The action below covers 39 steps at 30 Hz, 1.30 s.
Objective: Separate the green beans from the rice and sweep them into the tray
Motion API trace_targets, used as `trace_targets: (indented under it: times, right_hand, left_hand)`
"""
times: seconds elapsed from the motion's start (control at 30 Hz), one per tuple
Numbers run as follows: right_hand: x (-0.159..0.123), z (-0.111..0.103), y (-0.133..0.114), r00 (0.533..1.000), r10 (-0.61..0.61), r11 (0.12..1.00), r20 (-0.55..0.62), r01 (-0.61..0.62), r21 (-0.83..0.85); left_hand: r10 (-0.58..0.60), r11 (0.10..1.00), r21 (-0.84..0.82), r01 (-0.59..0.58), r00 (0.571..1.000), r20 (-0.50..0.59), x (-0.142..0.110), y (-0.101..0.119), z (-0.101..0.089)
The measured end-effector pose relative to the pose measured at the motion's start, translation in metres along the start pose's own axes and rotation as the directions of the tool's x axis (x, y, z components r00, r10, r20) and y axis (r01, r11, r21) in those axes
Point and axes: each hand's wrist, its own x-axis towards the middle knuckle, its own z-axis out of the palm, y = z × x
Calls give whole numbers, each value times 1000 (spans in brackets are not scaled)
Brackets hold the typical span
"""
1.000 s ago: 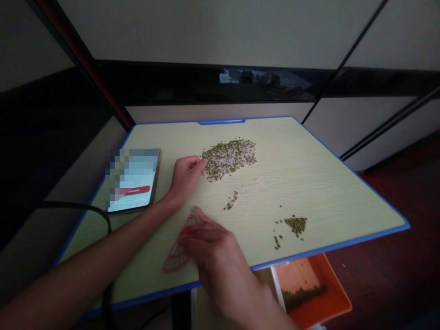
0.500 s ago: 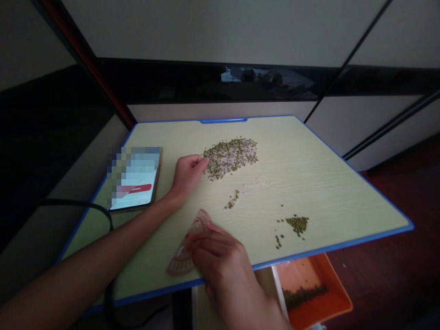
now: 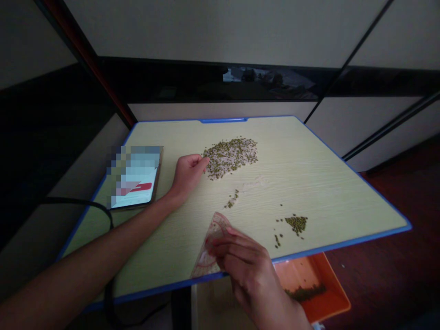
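Observation:
My right hand pinches a clear protractor with red markings, low over the table's front edge. My left hand is closed, its fingertips at the left side of a spread pile of green beans and white grains. Whether anything is between those fingers is hidden. Between the pile and the protractor lies a short line of mixed beans and grains, with a faint streak of white grains beside it. A small heap of green beans sits to the right, several loose ones near it.
A tablet with a lit screen lies at the table's left, a black cable passing close by. Below the front edge, an orange bin holds green beans. The table has a blue rim; cabinet panels stand behind it.
My right hand has moved right with the protractor, along the front edge. My left hand has stayed at the pile.

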Motion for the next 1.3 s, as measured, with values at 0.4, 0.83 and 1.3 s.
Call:
trace_targets:
  times: [0.4,0.83,1.3]
  right_hand:
    - [-7,-45,7,993,32,999,117,-33,9]
    - [-12,-94,27,954,46,997,295,-60,41]
    - [6,-144,45,835,-59,998,548,53,26]
  left_hand:
    - [-5,1000,3,5,1000,6,0,1,0]
    - [-14,999,44,14,1000,-7,-1,2,0]
    - [-40,999,35,40,999,-11,-2,6,-1]
